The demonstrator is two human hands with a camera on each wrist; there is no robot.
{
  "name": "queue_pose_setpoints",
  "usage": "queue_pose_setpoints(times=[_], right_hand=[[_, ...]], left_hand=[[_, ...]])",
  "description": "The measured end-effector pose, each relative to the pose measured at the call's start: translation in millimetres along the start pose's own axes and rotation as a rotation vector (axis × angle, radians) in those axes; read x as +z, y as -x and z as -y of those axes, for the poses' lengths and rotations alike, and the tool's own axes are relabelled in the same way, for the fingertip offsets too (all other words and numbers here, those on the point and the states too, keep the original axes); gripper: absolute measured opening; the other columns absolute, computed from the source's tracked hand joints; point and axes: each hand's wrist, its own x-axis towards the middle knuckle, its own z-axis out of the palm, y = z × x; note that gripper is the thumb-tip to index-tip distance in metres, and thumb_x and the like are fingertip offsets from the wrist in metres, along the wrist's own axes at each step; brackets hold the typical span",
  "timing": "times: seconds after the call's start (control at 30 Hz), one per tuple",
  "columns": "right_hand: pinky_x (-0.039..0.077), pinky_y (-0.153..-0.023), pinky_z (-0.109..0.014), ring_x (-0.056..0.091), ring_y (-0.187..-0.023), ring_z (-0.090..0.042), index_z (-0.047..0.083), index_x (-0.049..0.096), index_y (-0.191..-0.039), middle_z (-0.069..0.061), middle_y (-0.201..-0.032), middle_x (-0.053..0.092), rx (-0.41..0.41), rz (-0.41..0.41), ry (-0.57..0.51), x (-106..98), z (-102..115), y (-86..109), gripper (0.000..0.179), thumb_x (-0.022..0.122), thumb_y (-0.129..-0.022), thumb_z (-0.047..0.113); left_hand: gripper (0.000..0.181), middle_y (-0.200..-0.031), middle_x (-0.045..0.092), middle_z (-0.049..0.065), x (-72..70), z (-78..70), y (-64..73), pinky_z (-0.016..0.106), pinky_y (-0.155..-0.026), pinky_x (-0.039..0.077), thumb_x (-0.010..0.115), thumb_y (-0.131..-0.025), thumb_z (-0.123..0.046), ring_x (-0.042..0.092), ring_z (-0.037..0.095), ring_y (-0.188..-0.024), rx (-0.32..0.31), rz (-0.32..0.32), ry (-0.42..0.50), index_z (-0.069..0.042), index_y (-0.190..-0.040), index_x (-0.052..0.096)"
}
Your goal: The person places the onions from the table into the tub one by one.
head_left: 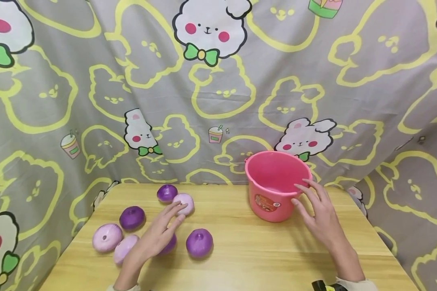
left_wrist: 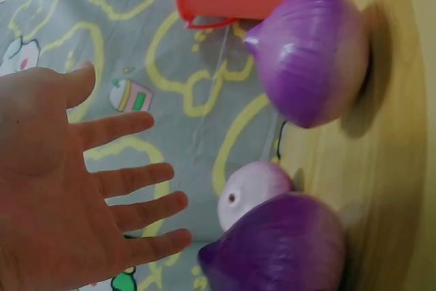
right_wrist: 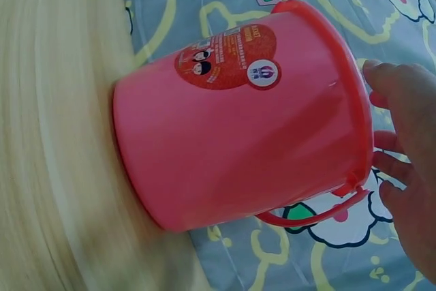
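My left hand hovers over a group of onions on the left of the table. Its fingers look straight and spread in the left wrist view, with nothing in the palm. In the head view the fingertips overlap a pale onion; whether they touch it I cannot tell. A purple onion is partly hidden behind this hand, and another purple onion sits to its right. At the rim of an upright pink bucket is my right hand, fingers loosely extended and not gripping it.
Around the left forearm lie more onions: a purple onion, two pale onions, and a purple onion farther back. The bucket's handle hangs down its side. A patterned curtain stands behind the wooden table.
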Motion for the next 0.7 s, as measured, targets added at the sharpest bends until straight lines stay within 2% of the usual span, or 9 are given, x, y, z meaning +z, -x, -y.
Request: queue_pose_setpoints(times=[0.1,0.17,0.23,0.37,0.43,0.6,0.7], right_hand=[[0.038,-0.117,-0.042,0.045,-0.135,-0.035,0.009,0.068,-0.129,-0.015,-0.144,0.053,-0.008,-0.02,-0.004,2.9,-1.4,1.8,0.049,0.084,-0.083,0.005],[0.033,-0.118,-0.026,0.047,-0.133,-0.034,0.008,0.069,-0.125,-0.015,-0.141,0.055,-0.02,-0.038,-0.016,5.0,-2.2,2.1,0.047,0.085,-0.081,0.003],[0.029,-0.116,-0.016,0.049,-0.131,-0.033,0.006,0.071,-0.121,-0.016,-0.138,0.057,-0.034,-0.057,-0.034,7.5,-2.8,1.6,0.046,0.087,-0.079,0.002],[0.03,-0.117,-0.018,0.051,-0.126,-0.032,0.003,0.072,-0.116,-0.017,-0.129,0.06,-0.048,-0.091,-0.077,12.3,-2.3,0.3,0.044,0.088,-0.076,-0.001],[0.03,-0.118,-0.02,0.052,-0.125,-0.031,0.001,0.072,-0.115,-0.017,-0.126,0.06,-0.046,-0.102,-0.087,14.1,-1.9,0.4,0.043,0.089,-0.075,-0.001],[0.033,-0.117,-0.021,0.054,-0.123,-0.033,0.0,0.072,-0.112,-0.019,-0.122,0.062,-0.067,-0.149,-0.09,18.2,-2.3,0.8,0.046,0.09,-0.07,-0.006],[0.034,-0.118,-0.024,0.055,-0.12,-0.033,0.001,0.073,-0.111,-0.019,-0.12,0.063,-0.091,-0.181,-0.097,20.0,-2.9,0.2,0.043,0.09,-0.072,-0.001]], left_hand=[[0.043,-0.154,0.045,0.023,6.8,-1.9,0.2,0.072,-0.111,0.031,0.052,-0.108,-0.029,0.042,0.049,-0.14,0.018,0.024,0.015,-0.007,-0.144,0.058],[0.043,-0.153,0.046,0.022,11.8,-3.9,-0.7,0.07,-0.112,0.031,0.054,-0.107,-0.03,0.043,0.046,-0.14,0.024,0.045,0.026,-0.007,-0.143,0.058],[0.044,-0.153,0.047,0.02,16.3,-6.0,-1.2,0.069,-0.112,0.033,0.056,-0.107,-0.032,0.044,0.044,-0.14,0.02,0.07,0.039,-0.009,-0.143,0.059],[0.045,-0.154,0.047,0.018,23.3,-8.5,-0.7,0.068,-0.111,0.035,0.058,-0.105,-0.036,0.043,0.044,-0.14,0.007,0.146,0.073,-0.011,-0.143,0.059],[0.046,-0.153,0.047,0.021,26.4,-8.5,0.4,0.069,-0.109,0.036,0.06,-0.105,-0.036,0.043,0.046,-0.14,0.024,0.186,0.072,-0.011,-0.142,0.059],[0.053,-0.149,0.05,0.022,34.1,-7.3,1.4,0.066,-0.108,0.041,0.066,-0.099,-0.042,0.047,0.045,-0.137,0.099,0.261,0.011,-0.009,-0.14,0.061],[0.059,-0.148,0.051,0.021,36.8,-6.1,2.4,0.064,-0.107,0.042,0.072,-0.093,-0.047,0.049,0.043,-0.135,0.095,0.293,-0.019,-0.011,-0.14,0.061]])
